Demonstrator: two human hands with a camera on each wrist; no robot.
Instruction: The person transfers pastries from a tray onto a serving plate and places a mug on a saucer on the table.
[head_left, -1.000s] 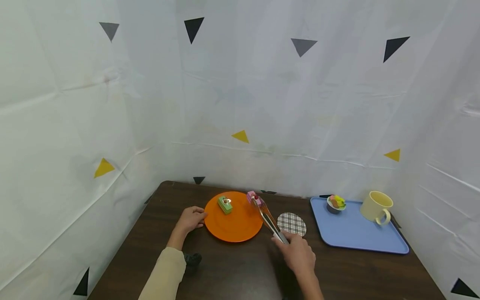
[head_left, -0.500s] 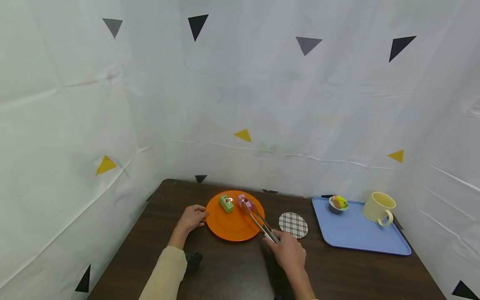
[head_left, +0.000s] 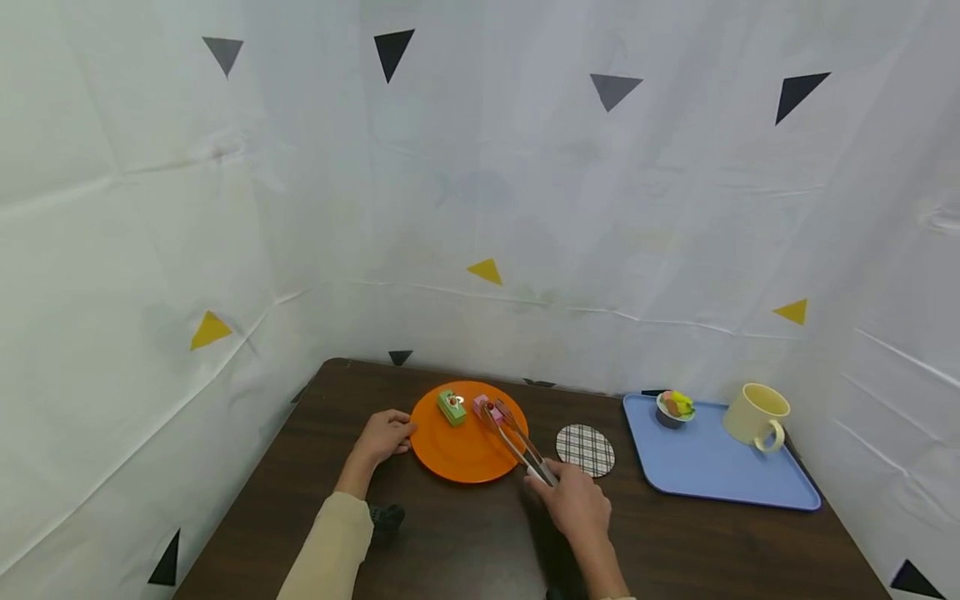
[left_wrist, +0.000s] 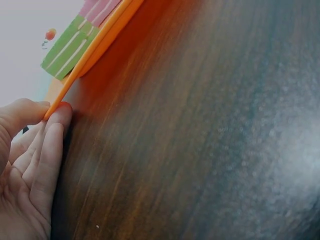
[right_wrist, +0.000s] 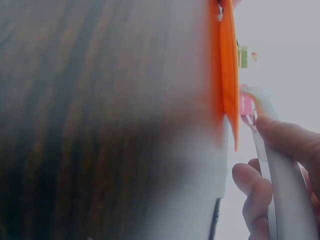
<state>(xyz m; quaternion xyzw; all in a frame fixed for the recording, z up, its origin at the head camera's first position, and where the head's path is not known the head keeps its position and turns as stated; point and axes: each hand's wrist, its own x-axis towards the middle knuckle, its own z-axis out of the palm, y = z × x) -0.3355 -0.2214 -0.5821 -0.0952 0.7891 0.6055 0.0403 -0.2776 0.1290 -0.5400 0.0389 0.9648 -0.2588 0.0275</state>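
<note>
My left hand [head_left: 385, 436] pinches the left rim of an orange plate [head_left: 465, 460], thumb above and fingers underneath in the left wrist view. A toy green cake slice [head_left: 452, 408] with a small red-and-white topping sits on the plate's far part. Beside it, to the right, lies a toy pink cake slice [head_left: 478, 404], partly covered by the tongs. With my right hand [head_left: 576, 502] I hold metal tongs [right_wrist: 287, 195], fingers and thumb around the handles. Their tips are spread apart at the pink slice, low over the plate.
A round checked coaster [head_left: 585, 450] lies right of the plate. Farther right, a blue tray [head_left: 720, 479] bears a small cup of colourful toy food [head_left: 675, 408] and a yellow mug [head_left: 753, 414]. A dark object [head_left: 387, 517] lies by my left sleeve. White curtains stand behind the table.
The tongs carried the pink slice left from the plate's right edge to beside the green slice; their tips have since spread apart. My left hand stays at the rim.
</note>
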